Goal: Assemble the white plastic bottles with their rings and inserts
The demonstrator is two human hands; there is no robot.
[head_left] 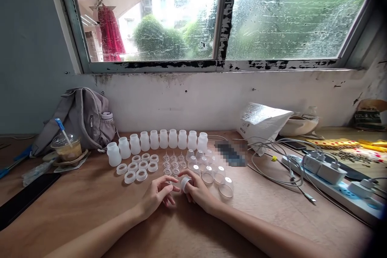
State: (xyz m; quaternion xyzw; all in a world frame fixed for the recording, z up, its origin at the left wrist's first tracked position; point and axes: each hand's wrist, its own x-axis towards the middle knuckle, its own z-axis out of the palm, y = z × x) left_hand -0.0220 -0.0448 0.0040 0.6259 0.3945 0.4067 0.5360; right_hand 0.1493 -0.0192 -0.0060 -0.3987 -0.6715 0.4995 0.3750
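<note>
My right hand (198, 190) is closed round a white bottle collar ring (185, 184), held just above the table. Beside it, my left hand (159, 194) has thumb and index finger stretched toward the ring and apart, the other fingers loosely bent; no held object shows clearly in it. Beyond my hands lie several clear bottle nipples (174, 165) in rows. More white collar rings (141, 175) rest to their left. Clear dome caps (226, 188) stand on the right, partly behind my right hand. Frosted white baby bottles without tops (154, 140) form a curved row at the back.
On the left are a grey backpack (81, 117), a plastic cup with a straw (67, 147) and a black flat object (28, 199). A white pouch (261, 123), tangled cables (266, 169) and a power strip (341, 193) occupy the right. The wall and window (223, 66) rise behind.
</note>
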